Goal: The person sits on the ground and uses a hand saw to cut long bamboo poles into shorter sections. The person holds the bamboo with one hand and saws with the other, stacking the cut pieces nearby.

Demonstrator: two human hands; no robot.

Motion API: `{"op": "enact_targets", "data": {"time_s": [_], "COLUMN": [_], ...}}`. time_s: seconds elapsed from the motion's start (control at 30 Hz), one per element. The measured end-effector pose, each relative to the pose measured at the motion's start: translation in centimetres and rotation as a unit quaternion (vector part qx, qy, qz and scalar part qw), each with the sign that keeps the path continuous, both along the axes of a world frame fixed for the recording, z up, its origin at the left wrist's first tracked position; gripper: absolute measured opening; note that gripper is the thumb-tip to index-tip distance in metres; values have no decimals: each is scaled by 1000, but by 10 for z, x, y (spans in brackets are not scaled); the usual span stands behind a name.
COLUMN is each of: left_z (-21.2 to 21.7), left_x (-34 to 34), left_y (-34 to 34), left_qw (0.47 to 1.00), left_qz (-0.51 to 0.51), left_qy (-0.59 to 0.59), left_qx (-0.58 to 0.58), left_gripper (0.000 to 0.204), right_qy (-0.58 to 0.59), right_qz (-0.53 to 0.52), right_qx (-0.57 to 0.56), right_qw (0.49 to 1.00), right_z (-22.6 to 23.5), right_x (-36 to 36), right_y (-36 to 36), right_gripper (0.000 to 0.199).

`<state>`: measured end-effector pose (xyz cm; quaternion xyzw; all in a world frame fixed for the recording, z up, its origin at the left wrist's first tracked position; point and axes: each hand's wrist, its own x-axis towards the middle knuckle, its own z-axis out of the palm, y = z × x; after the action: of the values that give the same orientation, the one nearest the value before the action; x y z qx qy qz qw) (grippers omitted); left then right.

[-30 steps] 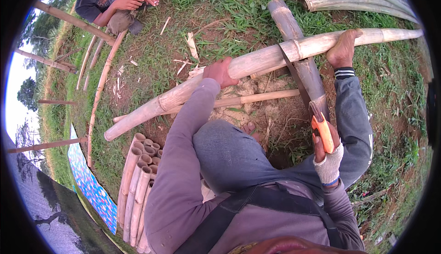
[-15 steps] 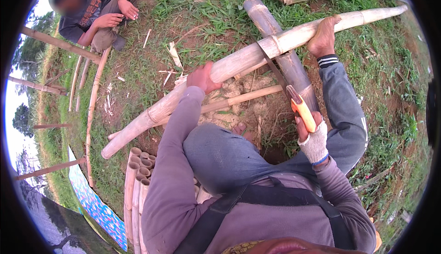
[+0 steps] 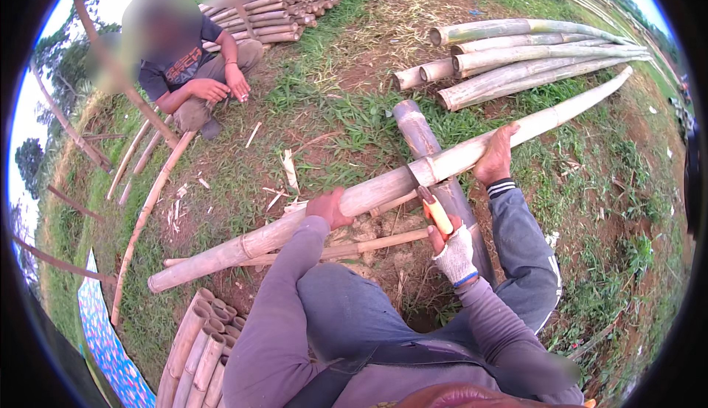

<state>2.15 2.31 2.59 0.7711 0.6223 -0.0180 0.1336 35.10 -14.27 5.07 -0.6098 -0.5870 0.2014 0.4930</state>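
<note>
A long pale bamboo pole slants across in front of me, resting on a darker bamboo log. My left hand is closed over the pole, left of this crossing. My bare foot presses on it farther right. In a white knit glove, my right hand grips the orange handle of a handsaw on the pole's near side. The saw's blade meets the pole beside a node, just left of the log; most of the blade is hidden from view.
Cut bamboo lengths stand bundled at lower left. Several long poles lie at upper right, and a large bamboo stack sits at the back. A person crouches at upper left. A thin pole lies below mine.
My view has tilted up, showing more of the background. The saw has slid farther across the pole, its handle now close against it. My left hand keeps its hold.
</note>
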Motion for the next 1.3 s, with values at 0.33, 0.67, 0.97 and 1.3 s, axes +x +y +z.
{"op": "enact_targets", "data": {"time_s": [0.33, 0.67, 0.97, 1.3], "left_z": [-3, -5, 4, 56], "left_x": [3, 10, 32, -14], "left_y": [-2, 11, 15, 49], "left_qw": [998, 999, 997, 997], "left_qz": [-32, -41, -62, -14], "left_qy": [-48, -14, -22, -26], "left_qx": [6, -16, -35, -68], "left_gripper": [91, 91, 93, 115], "right_qy": [83, 36, 42, -346], "right_qz": [22, 37, 26, -152], "right_qx": [-24, 26, 4, -111], "right_qw": [996, 998, 999, 919], "right_z": [-20, -10, 12, 73], "right_x": [9, 6, 14, 153], "right_y": [-8, 7, -11, -17], "right_gripper": [35, 36, 42, 65]}}
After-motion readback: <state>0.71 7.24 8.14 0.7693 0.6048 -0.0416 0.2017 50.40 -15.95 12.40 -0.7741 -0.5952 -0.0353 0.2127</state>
